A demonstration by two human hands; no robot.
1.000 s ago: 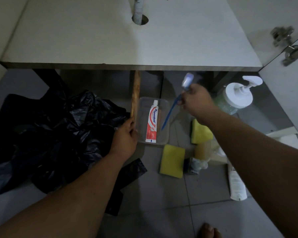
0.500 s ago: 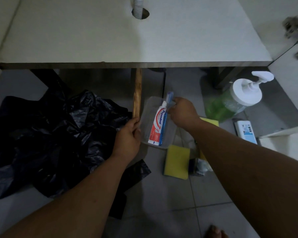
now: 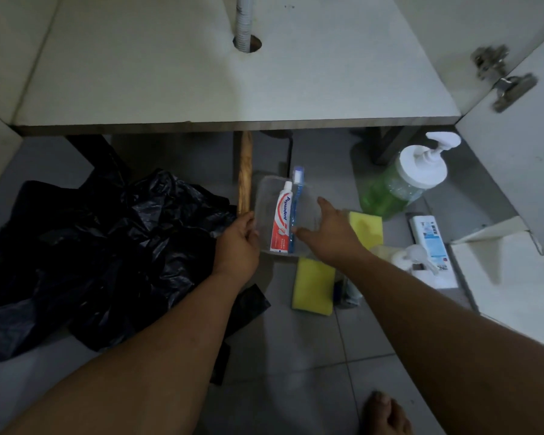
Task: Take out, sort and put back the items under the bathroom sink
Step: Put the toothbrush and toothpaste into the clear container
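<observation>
Head view: clear tray (image 3: 308, 211) on floor below cabinet shelf (image 3: 233, 89), holding toothpaste (image 3: 281, 222) and toothbrush (image 3: 296, 196). Left hand (image 3: 237, 246) grips tray's left edge; right hand (image 3: 330, 235), fingers spread, rests on tray's right side.

Dim, bluish light; floor murky, shelf brighter; wide-angle edge bending; detail perhaps slightly soft.

Single head-worn wide-angle view, aimed forward and steeply down at tiled floor (image 3: 311, 356) before open sink cabinet. Cabinet shelf (image 3: 233, 89) filled upper frame; forearms entered from bottom corners. Left hand (image 3: 237, 246) and right hand (image 3: 330, 237) sat near centre, at arm's length. Edges bowed by lens. No second view.
</observation>
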